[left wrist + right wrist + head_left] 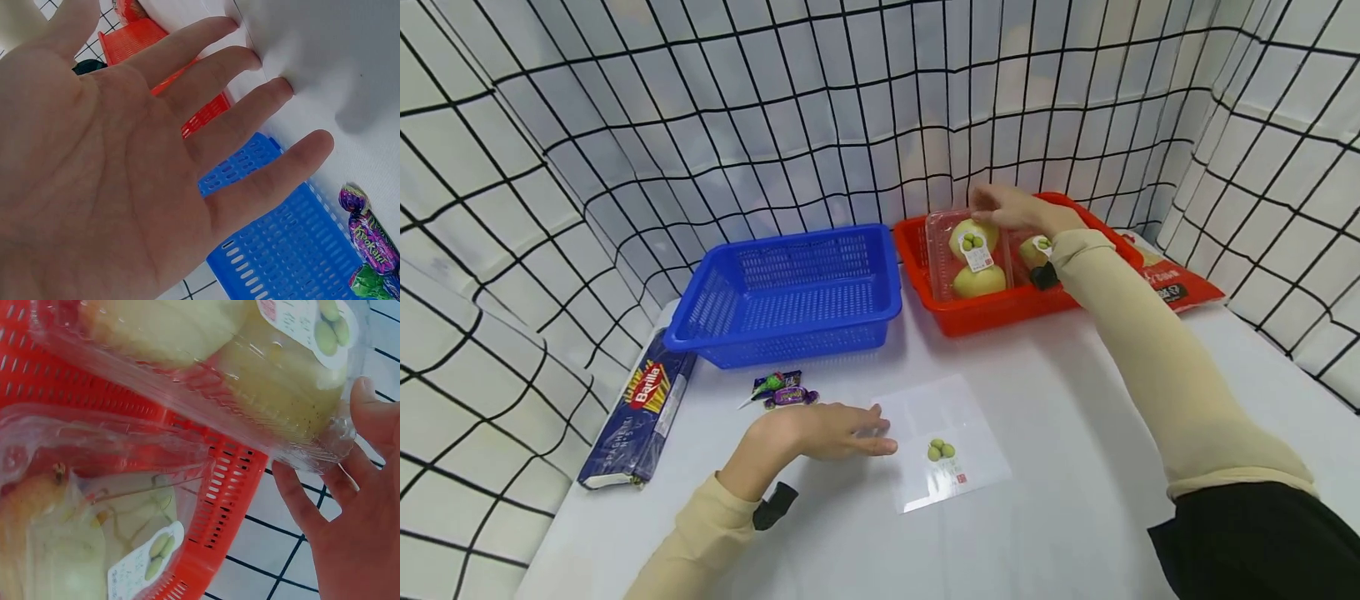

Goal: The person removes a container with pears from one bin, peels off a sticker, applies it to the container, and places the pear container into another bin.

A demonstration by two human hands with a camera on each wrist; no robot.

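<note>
In the head view my right hand [1018,208] is at the far end of a clear plastic fruit pack [938,258] inside the red basket [1000,310]. The right wrist view shows thumb and fingers pinching the pack's end; round yellow-green fruit and a printed label [299,324] show on it. A second fruit pack [69,531] lies beside it in the basket. Nearer me, my left hand [823,429] reaches over the white table with fingers spread, its fingertips by the left edge of a clear plastic sheet [943,408] printed with green fruit. Its palm holds nothing.
A blue basket [797,340] stands left of the red one. In front of it lie several wrapped sweets [786,393]. A blue Barilla pasta box [643,408] lies at the left edge, and a red packet [1183,282] sits at the right. Black netting [917,75] surrounds the table.
</note>
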